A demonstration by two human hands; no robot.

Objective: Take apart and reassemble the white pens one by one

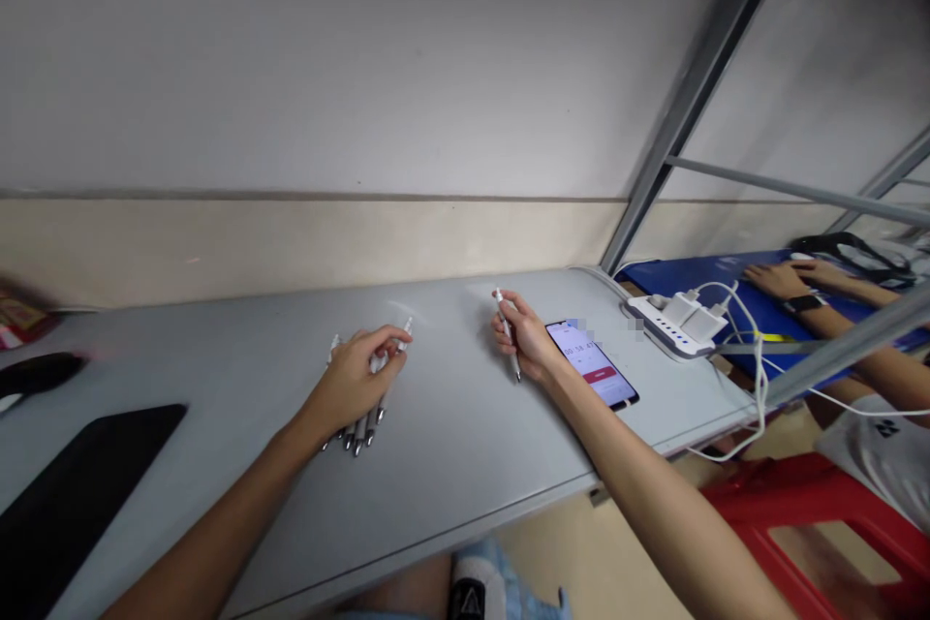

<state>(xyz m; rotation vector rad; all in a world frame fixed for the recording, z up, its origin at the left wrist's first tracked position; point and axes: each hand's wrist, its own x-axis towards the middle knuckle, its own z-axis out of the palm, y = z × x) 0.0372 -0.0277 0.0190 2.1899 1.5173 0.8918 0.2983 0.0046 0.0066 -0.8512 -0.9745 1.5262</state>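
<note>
On the grey table lies a bunch of white pens [355, 433] with dark silvery tips pointing towards me. My left hand [361, 370] rests over this bunch, hiding much of it. Its thumb and index finger close round one white pen [387, 394], whose upper end sticks out past the fingertips. To the right, my right hand [524, 337] is raised above the tabletop, its fingers wrapped round another white pen [507, 334]. That pen is held nearly upright, slightly tilted, with the silvery tip down.
A phone [597, 368] showing a timer lies beside my right wrist. Behind it sits a white power strip [668, 327] with plugs and cables. A black mat [94, 494] and a black mouse [42, 372] occupy the left. Another person's hands [789, 279] rest on a blue table beyond a metal frame.
</note>
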